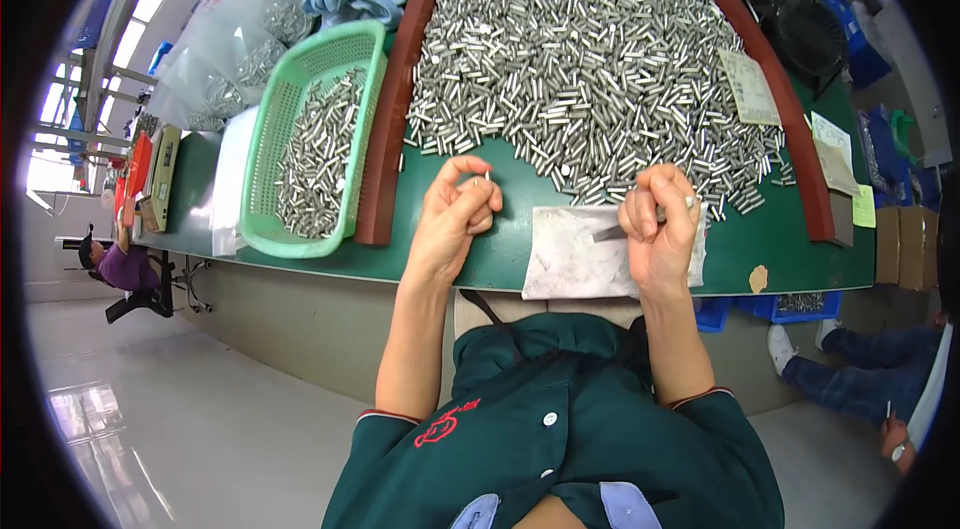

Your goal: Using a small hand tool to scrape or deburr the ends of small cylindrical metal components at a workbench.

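Over the green table, my left hand (457,216) is closed, with a small shiny metal pin (487,176) pinched between thumb and forefinger. My right hand (660,227) is curled around a tool with a flat dark blade (608,233); its grip is hidden in the fingers. A bright metal bit (690,202) also shows at those fingers, too small to make out. Below the right hand lies a stained white cloth (560,259). Beyond both hands spreads a wide heap of short metal pins (580,69).
A dark red wooden frame (384,129) borders the heap. Left of it stands a green plastic basket (262,159) with more pins. Clear bags of parts (235,59) and a scale (160,179) are farther left. Another person (130,264) sits far left; someone's legs (850,359) show at right.
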`<state>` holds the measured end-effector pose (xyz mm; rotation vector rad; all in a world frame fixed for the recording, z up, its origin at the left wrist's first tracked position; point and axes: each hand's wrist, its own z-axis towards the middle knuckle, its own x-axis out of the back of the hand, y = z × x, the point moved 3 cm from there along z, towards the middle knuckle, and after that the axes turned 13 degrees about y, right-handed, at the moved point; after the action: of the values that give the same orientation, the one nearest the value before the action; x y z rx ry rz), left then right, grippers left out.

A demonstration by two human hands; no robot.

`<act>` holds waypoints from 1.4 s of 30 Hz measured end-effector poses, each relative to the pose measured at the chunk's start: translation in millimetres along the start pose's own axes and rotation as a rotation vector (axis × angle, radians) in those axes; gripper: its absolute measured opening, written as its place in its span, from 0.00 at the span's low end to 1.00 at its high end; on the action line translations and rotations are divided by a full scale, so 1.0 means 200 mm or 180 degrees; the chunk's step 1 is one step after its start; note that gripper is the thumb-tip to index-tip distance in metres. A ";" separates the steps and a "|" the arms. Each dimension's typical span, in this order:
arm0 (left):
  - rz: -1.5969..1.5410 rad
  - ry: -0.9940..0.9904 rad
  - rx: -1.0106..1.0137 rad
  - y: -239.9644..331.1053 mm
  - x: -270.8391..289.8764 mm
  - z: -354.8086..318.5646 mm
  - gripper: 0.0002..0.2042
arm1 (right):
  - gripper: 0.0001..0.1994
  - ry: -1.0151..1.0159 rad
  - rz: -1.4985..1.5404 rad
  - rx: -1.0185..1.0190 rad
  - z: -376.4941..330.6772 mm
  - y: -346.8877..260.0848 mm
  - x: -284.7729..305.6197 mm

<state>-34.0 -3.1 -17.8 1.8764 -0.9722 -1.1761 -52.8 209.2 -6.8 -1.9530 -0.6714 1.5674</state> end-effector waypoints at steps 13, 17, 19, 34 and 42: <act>0.0118 0.0062 -0.0223 0.00 0.00 -0.05 0.08 | 0.07 0.0062 0.0010 0.0016 -0.05 0.00 -0.03; 0.0130 -0.0029 -0.0257 0.00 0.00 -0.05 0.08 | 0.06 0.0052 -0.0025 0.0047 -0.05 0.00 -0.03; 0.0090 -0.0087 -0.0175 0.00 0.00 -0.06 0.09 | 0.07 0.0097 -0.0007 0.0058 -0.05 -0.01 -0.03; 0.0098 -0.0162 -0.0153 0.01 0.00 -0.04 0.09 | 0.07 0.0059 0.0053 0.0082 -0.03 -0.01 -0.03; 0.0094 -0.0095 -0.0190 0.01 0.00 -0.05 0.09 | 0.07 0.0054 0.0068 0.0093 -0.04 -0.01 -0.04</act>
<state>-25.3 -1.7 -12.7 1.7967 -0.9673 -1.2057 -46.4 205.3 1.5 -1.9561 -0.6190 1.5629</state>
